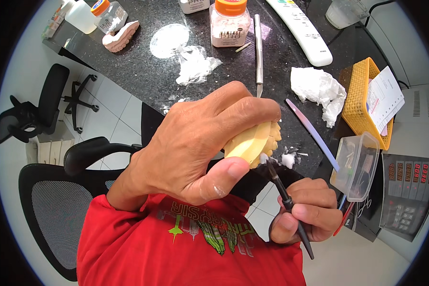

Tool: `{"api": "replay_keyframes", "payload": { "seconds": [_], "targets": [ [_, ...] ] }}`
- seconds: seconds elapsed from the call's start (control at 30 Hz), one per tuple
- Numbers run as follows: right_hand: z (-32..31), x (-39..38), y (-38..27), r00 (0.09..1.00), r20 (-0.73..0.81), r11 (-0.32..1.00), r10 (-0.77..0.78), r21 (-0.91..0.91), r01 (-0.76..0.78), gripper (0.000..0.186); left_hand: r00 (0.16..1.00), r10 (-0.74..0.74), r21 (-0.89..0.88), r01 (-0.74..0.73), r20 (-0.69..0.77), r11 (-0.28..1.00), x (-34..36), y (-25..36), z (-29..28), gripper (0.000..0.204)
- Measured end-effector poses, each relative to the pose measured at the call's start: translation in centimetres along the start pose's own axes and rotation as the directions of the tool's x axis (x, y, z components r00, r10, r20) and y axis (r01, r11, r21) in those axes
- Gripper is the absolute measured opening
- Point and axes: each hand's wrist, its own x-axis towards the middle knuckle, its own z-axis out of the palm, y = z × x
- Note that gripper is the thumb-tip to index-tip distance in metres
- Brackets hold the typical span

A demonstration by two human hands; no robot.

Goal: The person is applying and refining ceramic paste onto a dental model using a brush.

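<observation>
My left hand (195, 143) is wrapped round a yellow dental cast (249, 144), with the thumb in front and the fingers over its back. Part of the cast is hidden behind them. Between the thumb and fingers of my right hand (312, 212) is a dark, slim brush (289, 202), slanting up to the left. Its tip meets a small whitish lump (264, 159) at the cast's lower right edge. White powder clings to my left thumb. A white blob of paste (288, 160) lies on the dark bench just right of the brush tip.
On the speckled black bench (138, 71) are an orange-lidded jar (230, 24), a metal-handled knife (258, 52), crumpled tissues (318, 90), a purple spatula (314, 133) and a pink cast (121, 37). A yellow basket (355, 100) and a clear box (367, 186) stand right. A chair (52, 209) is left.
</observation>
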Motion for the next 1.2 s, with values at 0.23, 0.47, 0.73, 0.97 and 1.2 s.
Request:
{"api": "replay_keyframes", "payload": {
  "seconds": [0.23, 0.47, 0.73, 0.97, 1.2],
  "targets": [
    [0.19, -0.14, 0.09, 0.999, -0.036, 1.0, -0.007, 0.012, 0.007, 0.024, 0.998, 0.055, 0.037, -0.055, -0.003, 0.998, 0.01, -0.22, 0.06, 0.068],
    [0.01, -0.24, 0.18, 1.0, -0.03, 0.999, -0.003, 0.035, 0.004, 0.023, 0.999, 0.053, 0.05, -0.054, 0.005, 0.997, -0.01, -0.19, -0.01, 0.07],
    [-0.09, -0.17, 0.17, 1.0, -0.019, 0.999, -0.005, 0.051, 0.006, 0.022, 0.998, 0.055, 0.032, -0.056, 0.006, 0.998, -0.06, -0.17, -0.1, 0.069],
    [-0.07, -0.12, 0.07, 1.0, -0.01, 1.0, 0.016, 0.016, -0.016, 0.022, 0.999, 0.047, 0.025, -0.048, 0.017, 0.999, -0.03, -0.24, -0.03, 0.069],
    [-0.16, -0.18, 0.21, 1.0, -0.021, 0.999, -0.018, 0.049, 0.019, 0.024, 0.998, 0.063, 0.051, -0.064, 0.015, 0.997, -0.02, -0.19, -0.14, 0.068]
  ]
}}
